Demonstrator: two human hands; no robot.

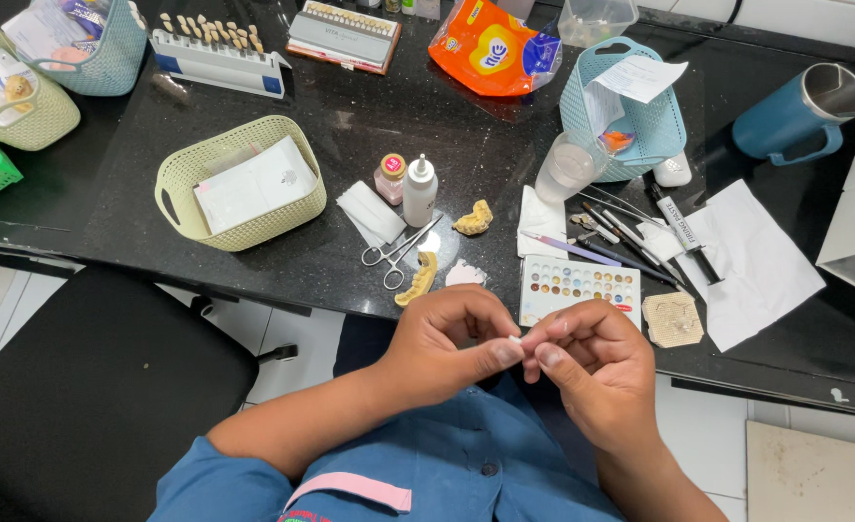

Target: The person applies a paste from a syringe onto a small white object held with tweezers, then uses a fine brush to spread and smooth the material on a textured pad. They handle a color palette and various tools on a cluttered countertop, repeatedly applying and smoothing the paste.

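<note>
Nearest the camera: blue work shirt, both forearms drawn in over the lap. Left hand (pixel 442 338) and right hand (pixel 592 362) meeting fingertip to fingertip just off the bench (pixel 350 126) edge. Tiny white piece (pixel 515 340) pinched between them, left grip closed on it with thumb and forefinger, right grip closed on its other end; too small to tell its exact kind.

Just beyond the knuckles, on the black bench: yellowish dental cast (pixel 418 280) lying at the edge, small scissors (pixel 393 256) touching beside it. Right of those, white palette of colour wells (pixel 578 287), and a tan textured pad (pixel 672 319) next to it. Above the palette, a bundle of brushes and thin instruments (pixel 621 237) fanned on white tissue.

Further back: white squeeze bottle (pixel 420 190) upright beside a small pink-capped jar (pixel 391 179), a second cast (pixel 474 218) near them, a clear cup (pixel 565 166). Left, pale green basket (pixel 239 184) holding a white paper packet. Right, blue basket (pixel 630 106) with paper slips, teal mug (pixel 799 111) on its side.

Far edge: tooth shade guides (pixel 219 48), orange packet (pixel 490 48).
</note>
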